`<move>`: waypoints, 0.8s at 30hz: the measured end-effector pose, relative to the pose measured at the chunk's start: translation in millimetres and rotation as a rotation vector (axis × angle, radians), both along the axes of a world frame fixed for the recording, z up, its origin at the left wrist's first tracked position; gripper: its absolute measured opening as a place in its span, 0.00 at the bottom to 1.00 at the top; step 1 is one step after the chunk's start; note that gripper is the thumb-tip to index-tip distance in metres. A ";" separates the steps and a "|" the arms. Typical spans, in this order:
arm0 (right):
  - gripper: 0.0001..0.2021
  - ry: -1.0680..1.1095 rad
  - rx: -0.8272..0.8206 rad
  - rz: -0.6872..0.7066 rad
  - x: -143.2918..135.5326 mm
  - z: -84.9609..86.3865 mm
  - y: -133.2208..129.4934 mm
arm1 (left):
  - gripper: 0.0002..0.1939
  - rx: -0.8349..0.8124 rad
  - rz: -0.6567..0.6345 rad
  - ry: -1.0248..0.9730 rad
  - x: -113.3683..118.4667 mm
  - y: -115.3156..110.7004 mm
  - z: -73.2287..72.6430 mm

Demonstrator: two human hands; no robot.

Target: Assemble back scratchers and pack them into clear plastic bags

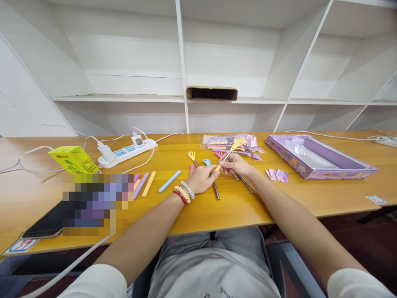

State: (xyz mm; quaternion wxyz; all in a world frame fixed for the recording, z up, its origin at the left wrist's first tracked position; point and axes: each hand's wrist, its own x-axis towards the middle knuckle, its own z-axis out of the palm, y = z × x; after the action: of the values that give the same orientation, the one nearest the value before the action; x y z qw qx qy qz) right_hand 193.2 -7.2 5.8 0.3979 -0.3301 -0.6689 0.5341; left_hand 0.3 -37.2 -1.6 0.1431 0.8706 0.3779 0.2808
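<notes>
A back scratcher (pixel 237 144) with a yellow hand-shaped head and a metal rod is tilted up between my hands. My left hand (pixel 201 179) is closed around its yellow handle (pixel 218 168). Fingers of my right hand (pixel 237 164) pinch it where rod and handle meet; whether the two are fully joined I cannot tell. Under and beside my hands lie more scratcher rods with yellow (pixel 191 155), blue (pixel 206 162) and pink (pixel 219 154) heads. Left of my hands are a loose blue handle (pixel 169 181), a yellow handle (pixel 149 183) and a purple handle (pixel 141 186).
Behind my hands lie bagged back scratchers (pixel 214 140). An open purple box (pixel 328 176) and small purple cards (pixel 281 175) are on the right. To the left are a power strip (pixel 127 152), a yellow-green carton (pixel 74 160) and a dark device (pixel 43 221). White shelves (pixel 124 98) stand behind.
</notes>
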 end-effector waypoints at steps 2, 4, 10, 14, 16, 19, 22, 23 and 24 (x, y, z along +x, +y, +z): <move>0.17 -0.013 0.007 -0.029 -1.1 -0.9 0.6 | 0.17 -0.011 -0.011 0.018 -0.3 -0.1 0.7; 0.19 -0.004 0.000 -0.081 -1.9 -2.3 1.6 | 0.18 -0.020 -0.035 0.039 -0.7 0.1 0.3; 0.19 -0.004 0.040 -0.218 -4.1 -5.2 3.1 | 0.18 -0.016 -0.053 0.086 -0.4 0.4 -3.2; 0.20 -0.046 0.063 -0.226 -3.6 -8.6 5.5 | 0.18 0.010 0.005 0.111 -0.1 -0.6 -0.9; 0.20 -0.059 0.062 -0.221 -2.2 -10.8 7.3 | 0.17 0.021 0.079 0.098 -0.3 -1.1 1.6; 0.19 -0.085 0.071 -0.213 -0.2 -12.9 8.8 | 0.16 0.002 0.139 0.073 -0.7 -2.7 4.4; 0.19 -0.097 0.081 -0.208 -0.7 -13.0 8.2 | 0.18 -0.011 0.103 0.092 0.7 -5.8 4.3; 0.20 -0.100 0.079 -0.205 -1.5 -12.9 7.8 | 0.18 -0.017 0.082 0.103 1.7 -6.9 3.7; 0.20 -0.104 0.075 -0.202 -2.5 -12.9 7.4 | 0.19 -0.024 0.063 0.114 2.8 -7.9 3.0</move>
State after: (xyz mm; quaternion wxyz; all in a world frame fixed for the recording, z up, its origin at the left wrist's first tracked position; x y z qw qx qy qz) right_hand 190.8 0.2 -7.2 0.4266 -0.4077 -0.6716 0.4481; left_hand 3.1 -45.1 1.4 0.1230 0.8710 0.4160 0.2304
